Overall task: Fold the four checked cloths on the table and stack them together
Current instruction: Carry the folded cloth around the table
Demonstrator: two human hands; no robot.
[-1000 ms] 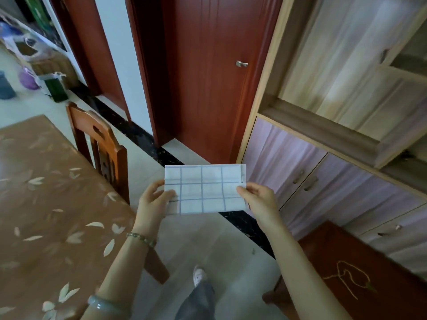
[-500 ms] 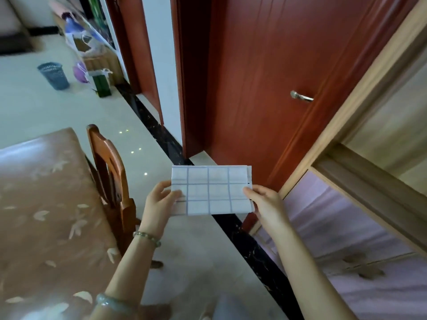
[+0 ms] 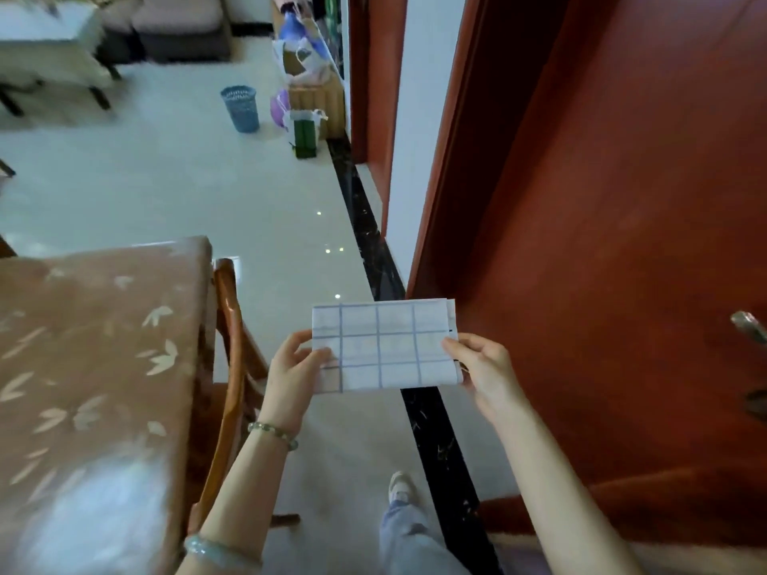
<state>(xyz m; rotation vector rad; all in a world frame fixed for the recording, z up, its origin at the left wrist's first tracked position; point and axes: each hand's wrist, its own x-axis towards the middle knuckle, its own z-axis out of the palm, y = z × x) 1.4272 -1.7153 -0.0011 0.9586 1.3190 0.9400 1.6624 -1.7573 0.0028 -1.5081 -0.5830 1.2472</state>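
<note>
A white cloth with blue checks [image 3: 384,344], folded into a small rectangle, is held up in the air in front of me, over the floor. My left hand [image 3: 292,373] pinches its left edge with thumb in front. My right hand [image 3: 483,373] pinches its right edge the same way. The table [image 3: 83,388] with its brown leaf-patterned cover lies to my left, apart from the cloth. No other checked cloth shows in this view.
A wooden chair [image 3: 232,367] stands between the table and my left arm. A red-brown door [image 3: 602,242] with a metal handle [image 3: 749,325] fills the right side. A blue bin [image 3: 240,107] and bags [image 3: 305,132] stand on the pale floor far ahead.
My view has swung left, from the cupboard and door toward the room and table. Both hands keep the same hold on the folded cloth.
</note>
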